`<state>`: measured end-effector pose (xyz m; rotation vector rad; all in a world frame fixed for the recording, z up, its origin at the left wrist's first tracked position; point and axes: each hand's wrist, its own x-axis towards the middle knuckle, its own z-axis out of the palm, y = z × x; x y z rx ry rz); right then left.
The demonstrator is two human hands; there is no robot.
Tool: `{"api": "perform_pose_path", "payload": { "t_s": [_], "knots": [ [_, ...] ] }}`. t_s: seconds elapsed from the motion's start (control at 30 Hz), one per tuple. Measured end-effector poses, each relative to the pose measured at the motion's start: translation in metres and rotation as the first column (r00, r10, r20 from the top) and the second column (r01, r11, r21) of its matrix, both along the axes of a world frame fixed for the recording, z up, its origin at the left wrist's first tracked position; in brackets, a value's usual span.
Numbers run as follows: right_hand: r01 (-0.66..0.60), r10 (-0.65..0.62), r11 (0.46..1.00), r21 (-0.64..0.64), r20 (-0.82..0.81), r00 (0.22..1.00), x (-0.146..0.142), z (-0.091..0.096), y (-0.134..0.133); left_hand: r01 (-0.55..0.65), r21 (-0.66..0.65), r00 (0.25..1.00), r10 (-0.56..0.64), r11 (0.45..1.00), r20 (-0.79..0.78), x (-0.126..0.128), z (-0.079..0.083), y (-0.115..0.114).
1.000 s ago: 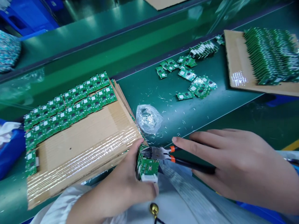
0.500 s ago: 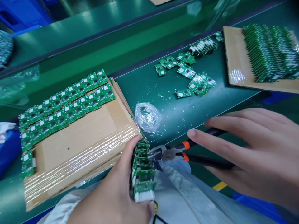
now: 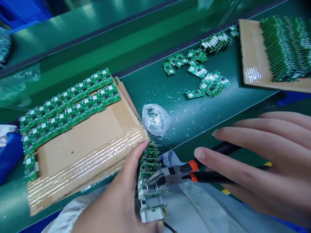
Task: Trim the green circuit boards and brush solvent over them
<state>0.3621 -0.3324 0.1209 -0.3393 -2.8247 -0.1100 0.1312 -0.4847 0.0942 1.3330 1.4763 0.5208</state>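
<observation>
Left hand point(image 3: 114, 197): grip clenched on stacked circuit boards point(image 3: 148, 161). Right hand point(image 3: 262, 152): grip closed around side cutters point(image 3: 176, 176), tips held steady against the stack.

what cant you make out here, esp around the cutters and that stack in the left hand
All in the head view:
Cutter tips: hidden among the stacked circuit boards, and blurred.
Cutter handles: ends covered by the right hand, itself cut off by the right edge.
Left hand: cut off by the bottom edge.
Plastic bag: contents blurred by the film.
Far board stack: blurred, cut off by the right edge.
</observation>
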Motion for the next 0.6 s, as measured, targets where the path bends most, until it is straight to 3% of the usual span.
{"api": "perform_pose_path", "payload": {
  "t_s": [0.17,0.37,0.6],
  "knots": [
    [0.024,-0.021,0.999,-0.045,0.063,0.998,-0.003,0.010,-0.004,-0.051,-0.129,0.998,0.056,0.990,0.036,0.000,0.002,-0.002],
    [0.111,-0.115,0.988,-0.111,-0.029,0.993,-0.008,0.013,-0.009,-0.176,-0.220,0.973,0.203,0.959,0.106,0.006,0.007,0.002],
    [0.143,-0.150,0.981,-0.134,-0.042,0.988,-0.014,0.010,-0.010,-0.204,-0.278,0.978,0.206,0.939,-0.020,0.008,0.006,0.001]
  ]
}}
